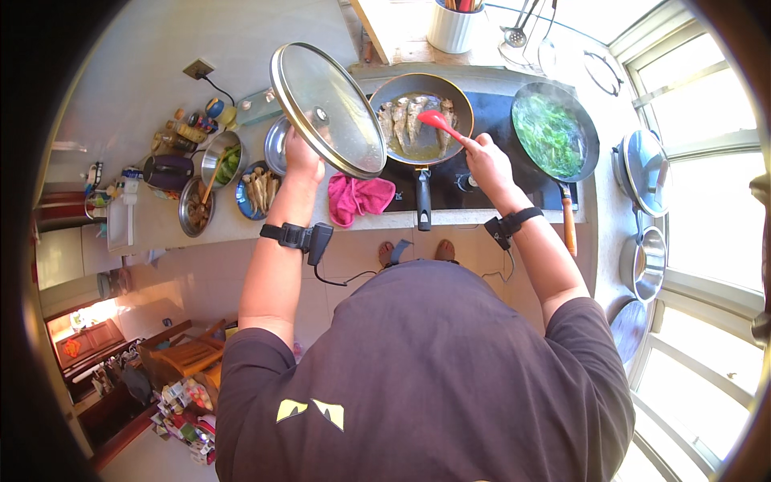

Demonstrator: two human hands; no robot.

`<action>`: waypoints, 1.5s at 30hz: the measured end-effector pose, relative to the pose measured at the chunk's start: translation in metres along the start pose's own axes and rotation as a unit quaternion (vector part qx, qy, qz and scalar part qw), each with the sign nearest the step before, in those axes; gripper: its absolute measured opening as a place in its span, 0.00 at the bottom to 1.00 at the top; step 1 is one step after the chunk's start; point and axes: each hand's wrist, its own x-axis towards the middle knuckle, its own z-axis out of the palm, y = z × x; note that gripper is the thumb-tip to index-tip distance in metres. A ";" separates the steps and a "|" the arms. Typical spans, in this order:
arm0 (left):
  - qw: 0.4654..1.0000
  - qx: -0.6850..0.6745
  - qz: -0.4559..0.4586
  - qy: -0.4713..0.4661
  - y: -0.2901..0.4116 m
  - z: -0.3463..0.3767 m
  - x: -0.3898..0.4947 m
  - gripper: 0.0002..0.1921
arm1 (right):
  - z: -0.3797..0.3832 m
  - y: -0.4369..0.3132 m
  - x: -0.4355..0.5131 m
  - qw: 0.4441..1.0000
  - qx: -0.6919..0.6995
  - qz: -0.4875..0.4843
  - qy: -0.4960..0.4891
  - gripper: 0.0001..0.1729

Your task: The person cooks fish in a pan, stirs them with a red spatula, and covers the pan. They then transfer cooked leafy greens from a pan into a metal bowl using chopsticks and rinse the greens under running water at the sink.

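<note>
My left hand [304,155] holds up a glass pan lid [337,114] with a metal rim, tilted beside the frying pan; its fingers are partly hidden behind the glass. In my right hand [486,161] is a red spatula or spoon [438,122], its head over the pan. Several small fish [414,119] lie in oil in the dark frying pan [469,114] on the black cooktop [491,120]. To the right, leafy greens [551,135] steam in a wok [592,141] with a wooden handle [568,223].
A pink cloth [358,199] lies near the counter's front edge, left of the black pan handle [424,202]. Further left stand a blue plate of fish [242,199] and metal bowls [206,161] of food. A lidded pot [647,172] and a steel pan [656,265] sit on the right.
</note>
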 end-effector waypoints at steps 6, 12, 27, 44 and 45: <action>1.000 -0.014 0.011 0.011 -0.007 -0.003 0.006 0.28 | -0.017 0.005 -0.011 0.996 -0.002 0.081 0.025 0.18; 1.000 -0.006 0.012 -0.021 -0.007 -0.006 0.009 0.31 | -0.015 0.010 -0.008 0.995 0.000 0.098 -0.033 0.17; 1.000 -0.022 -0.013 0.000 -0.001 0.006 0.010 0.25 | -0.003 -0.056 -0.049 0.481 0.769 0.410 -0.094 0.22; 0.999 -0.006 -0.046 -0.016 0.020 0.008 0.007 0.14 | 0.087 -0.151 0.001 0.212 0.860 0.460 0.061 0.10; 0.998 -0.003 -0.047 -0.032 0.020 0.005 0.009 0.14 | 0.089 -0.154 0.003 0.204 0.869 0.447 0.059 0.10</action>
